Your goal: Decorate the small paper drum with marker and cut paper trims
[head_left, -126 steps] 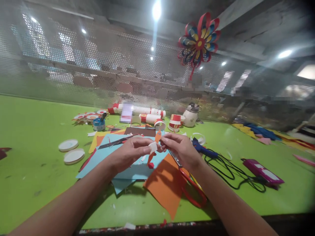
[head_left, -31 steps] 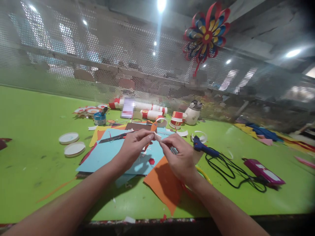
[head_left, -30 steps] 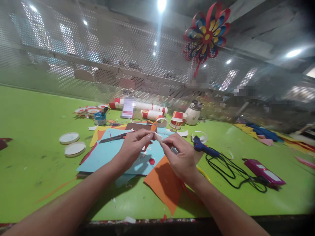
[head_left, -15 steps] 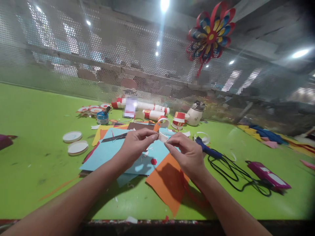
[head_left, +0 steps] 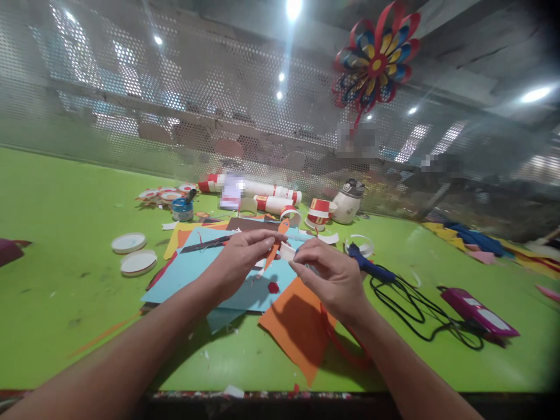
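Between the fingers of my left hand (head_left: pixel 245 256), an orange paper piece (head_left: pixel 272 255) with a pointed lower end sticks out above and below. The closed thumb and fingers of my right hand (head_left: pixel 330 271) grip a short, curved white strip (head_left: pixel 287 252). This strip lies close to the left fingertips; whether it touches them I cannot tell. Below both hands are a light blue sheet (head_left: pixel 196 274) and an orange sheet (head_left: pixel 297 326). A small red hexagon (head_left: pixel 273 287) rests on the blue sheet. Dark scissors (head_left: pixel 203 244) lie beside my left hand.
A blue glue gun (head_left: pixel 371 265) with a black cord lies right of my right hand, near a magenta box (head_left: pixel 479 312). White lids (head_left: pixel 137 263), a blue jar (head_left: pixel 182 209), red-and-white paper cups (head_left: pixel 318 213) and a white jug (head_left: pixel 349 202) stand farther back on the green table (head_left: pixel 79 315).
My fingertips have moved apart. The white strip, earlier between both hands, is now in my right hand only. More of the orange piece shows below my left fingers.
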A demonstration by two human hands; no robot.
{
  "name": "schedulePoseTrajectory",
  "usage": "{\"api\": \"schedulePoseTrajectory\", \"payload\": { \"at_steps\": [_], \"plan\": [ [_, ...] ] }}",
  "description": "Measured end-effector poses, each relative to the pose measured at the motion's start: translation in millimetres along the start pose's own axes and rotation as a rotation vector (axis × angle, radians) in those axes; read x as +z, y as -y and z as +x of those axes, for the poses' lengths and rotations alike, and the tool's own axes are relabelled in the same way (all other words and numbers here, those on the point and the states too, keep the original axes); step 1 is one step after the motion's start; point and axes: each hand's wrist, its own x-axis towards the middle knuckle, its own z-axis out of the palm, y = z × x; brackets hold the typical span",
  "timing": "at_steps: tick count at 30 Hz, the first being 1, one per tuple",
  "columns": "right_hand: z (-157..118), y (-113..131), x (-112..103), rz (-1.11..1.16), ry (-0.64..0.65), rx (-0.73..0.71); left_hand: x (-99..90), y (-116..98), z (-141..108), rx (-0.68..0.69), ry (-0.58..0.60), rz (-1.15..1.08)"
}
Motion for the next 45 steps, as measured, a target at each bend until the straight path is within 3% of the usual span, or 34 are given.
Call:
{"api": "schedulePoseTrajectory", "payload": {
  "at_steps": [4, 8, 16, 28, 40, 45],
  "plan": [
    [0.3, 1.4, -1.5, 0.044, -0.016, 0.041, -2.2, 6.0, 2.7, -0.006, -0.070, 0.018],
    [0.8, 3.1, -1.4, 0.110, -0.017, 0.093, -1.1, 7.0, 3.1, 0.016, -0.038, -0.077],
    [1.3, 2.0, 0.6, 0.173, 0.018, 0.133, 2.4, 2.9, 2.9, -0.129, -0.028, -0.167],
    [0.8, 3.1, -0.5, 0.192, 0.057, 0.161, -0.6, 2.4, 4.1, -0.223, -0.088, -0.169],
    [-0.7, -5.9, -4.9, 0.426, 0.120, 0.287, -7.9, -1.9, 3.5, -0.250, 0.124, -0.156],
    [-4.0, -9.3, -5.9, 0.495, 0.127, 0.339, -8.4, -2.0, 3.6, -0.224, 0.131, -0.152]
  ]
}}
